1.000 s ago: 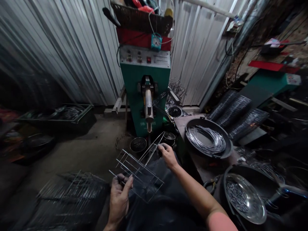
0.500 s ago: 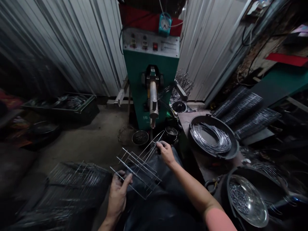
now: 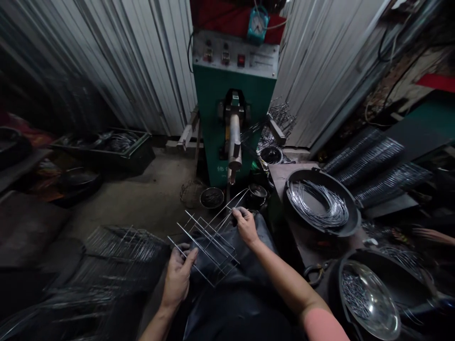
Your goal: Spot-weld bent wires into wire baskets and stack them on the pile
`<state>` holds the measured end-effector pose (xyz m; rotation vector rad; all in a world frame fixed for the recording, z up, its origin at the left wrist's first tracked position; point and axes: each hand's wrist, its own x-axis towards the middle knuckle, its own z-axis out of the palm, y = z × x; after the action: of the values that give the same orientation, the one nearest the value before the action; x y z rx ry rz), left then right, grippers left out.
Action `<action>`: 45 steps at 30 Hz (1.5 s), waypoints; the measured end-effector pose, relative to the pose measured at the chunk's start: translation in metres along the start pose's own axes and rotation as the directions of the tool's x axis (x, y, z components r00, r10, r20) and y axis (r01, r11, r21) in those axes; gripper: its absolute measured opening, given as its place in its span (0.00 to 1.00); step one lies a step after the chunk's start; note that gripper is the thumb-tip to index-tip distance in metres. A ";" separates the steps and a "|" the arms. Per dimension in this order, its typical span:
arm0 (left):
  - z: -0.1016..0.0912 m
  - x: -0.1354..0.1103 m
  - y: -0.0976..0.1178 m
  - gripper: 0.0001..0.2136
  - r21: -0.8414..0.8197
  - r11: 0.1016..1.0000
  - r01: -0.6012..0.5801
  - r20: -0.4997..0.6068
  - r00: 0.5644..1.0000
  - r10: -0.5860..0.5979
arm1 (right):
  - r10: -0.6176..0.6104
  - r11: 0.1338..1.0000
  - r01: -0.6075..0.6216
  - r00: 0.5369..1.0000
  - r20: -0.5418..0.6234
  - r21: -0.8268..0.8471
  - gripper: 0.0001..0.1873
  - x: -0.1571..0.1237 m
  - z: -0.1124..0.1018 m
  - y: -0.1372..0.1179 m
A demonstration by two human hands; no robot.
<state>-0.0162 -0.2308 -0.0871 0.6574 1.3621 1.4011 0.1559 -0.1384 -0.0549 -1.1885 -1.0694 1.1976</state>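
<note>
At the far left, a corrugated metal wall [image 3: 106,71] rises behind a concrete floor [image 3: 138,199], and one green crate of bent wire [image 3: 103,151] is set against it. Low in the foreground, a heap of wire racks [image 3: 121,251] is blurred, so its count cannot be made out.

One wire rack [image 3: 209,246] is held in the air above the person's lap, between both hands. The left hand [image 3: 177,277] is half open with its fingers parted; the rack's wires cross it, but whether they are pinched cannot be told. The right hand [image 3: 245,226] is closed, pinching the rack's wire ends between fingers and thumb.

Beyond the rack stands one green spot welder [image 3: 231,109], with two small pans [image 3: 212,198] at its foot. On the tabletop [image 3: 298,237], one black wok of wire lengths [image 3: 322,203] is placed. Three stacks of wire frames [image 3: 369,161] lean beyond it. One steel bowl of short wires [image 3: 368,303] sits at lower right, cut off by the frame edge. A co-worker's hand [image 3: 430,234] is barely visible at the right edge, in shadow.
</note>
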 end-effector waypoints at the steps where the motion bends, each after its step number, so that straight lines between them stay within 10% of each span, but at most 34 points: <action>1: 0.001 0.000 0.002 0.20 -0.009 1.000 0.017 -0.005 1.000 -0.017 | 0.010 1.000 -0.010 1.000 -0.006 0.020 0.18 0.001 0.000 0.001; 24: 0.003 0.004 -0.003 0.19 0.017 0.999 0.042 0.005 0.999 -0.042 | 0.055 0.992 -0.054 0.999 0.000 0.114 0.17 0.021 -0.002 0.008; 27: -0.011 0.001 0.010 0.21 0.162 0.984 0.076 -0.082 0.995 -0.063 | 0.032 0.996 -0.033 0.999 0.007 0.079 0.18 0.020 -0.001 0.008; 30: -0.023 -0.002 0.040 0.18 0.471 0.880 -0.066 -0.213 0.959 0.186 | 0.024 0.998 -0.024 1.000 0.015 0.056 0.19 0.019 0.000 0.010; 36: 0.030 0.006 0.092 0.15 0.499 0.695 -0.518 0.171 0.845 0.507 | 0.024 0.996 -0.025 1.000 0.018 0.083 0.18 0.018 0.005 0.010; 45: 0.098 0.045 0.071 0.03 0.627 0.254 -0.736 0.529 0.642 0.555 | 0.034 0.995 -0.034 0.999 -0.003 0.090 0.17 0.021 -0.003 -0.002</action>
<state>0.0371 -0.1406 -0.0120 2.1859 1.6116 1.1416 0.1610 -0.1180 -0.0534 -1.1434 -0.9849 1.2560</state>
